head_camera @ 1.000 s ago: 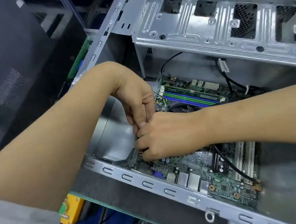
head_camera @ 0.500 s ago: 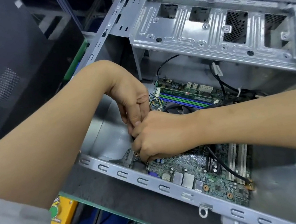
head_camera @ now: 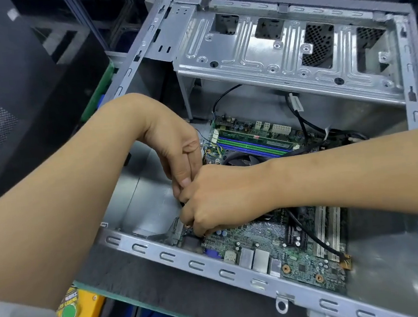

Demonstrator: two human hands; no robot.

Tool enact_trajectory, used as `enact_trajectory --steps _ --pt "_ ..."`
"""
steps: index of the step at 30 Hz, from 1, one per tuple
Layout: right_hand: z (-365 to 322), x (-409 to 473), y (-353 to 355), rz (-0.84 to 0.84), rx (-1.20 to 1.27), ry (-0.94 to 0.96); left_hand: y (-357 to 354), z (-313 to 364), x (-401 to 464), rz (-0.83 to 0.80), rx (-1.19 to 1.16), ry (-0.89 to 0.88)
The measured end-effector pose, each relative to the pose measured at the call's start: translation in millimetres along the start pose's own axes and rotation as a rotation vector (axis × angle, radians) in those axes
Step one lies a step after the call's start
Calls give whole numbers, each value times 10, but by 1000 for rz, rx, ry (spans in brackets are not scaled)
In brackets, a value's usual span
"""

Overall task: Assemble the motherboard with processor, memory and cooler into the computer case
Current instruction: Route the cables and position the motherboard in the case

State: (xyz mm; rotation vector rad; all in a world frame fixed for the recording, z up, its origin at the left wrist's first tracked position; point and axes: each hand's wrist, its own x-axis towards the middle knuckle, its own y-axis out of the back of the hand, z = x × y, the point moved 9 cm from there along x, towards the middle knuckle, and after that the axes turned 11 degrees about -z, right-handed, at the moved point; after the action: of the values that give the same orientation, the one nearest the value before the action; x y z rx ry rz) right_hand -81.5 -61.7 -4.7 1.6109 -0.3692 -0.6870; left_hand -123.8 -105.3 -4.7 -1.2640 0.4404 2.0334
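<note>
Already the board lies flat in the case, its ports hard against the near wall, with one memory stick seated in the slots toward the far edge and the cooler showing as a dark fan just behind the hands. So the main fitting looks done; what seems left is cabling and fastening at the board's left edge. There the left hand points fingers down, pinched together, and the right hand curls over the same spot; both appear to grip something small and dark, but I cannot tell what. A black cable crosses the board to its near right corner.
</note>
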Motion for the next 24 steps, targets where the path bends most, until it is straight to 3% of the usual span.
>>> enact_trajectory --steps 5,8,9,13,24 --pt "-15 -45 156 -77 -65 -52 -7 1 -11 -3 5 -8" --pt "-275 -134 180 -39 -14 217 -3 5 -8 -6 5 -7" --pt "-276 -135 181 -80 -20 224 -2 7 -8 -6 8 -5" --pt "-243 -101 87 -213 -126 139 3 4 -15 -1 15 -1" --pt "-115 -92 140 -117 56 89 4 -32 -48 25 46 58"
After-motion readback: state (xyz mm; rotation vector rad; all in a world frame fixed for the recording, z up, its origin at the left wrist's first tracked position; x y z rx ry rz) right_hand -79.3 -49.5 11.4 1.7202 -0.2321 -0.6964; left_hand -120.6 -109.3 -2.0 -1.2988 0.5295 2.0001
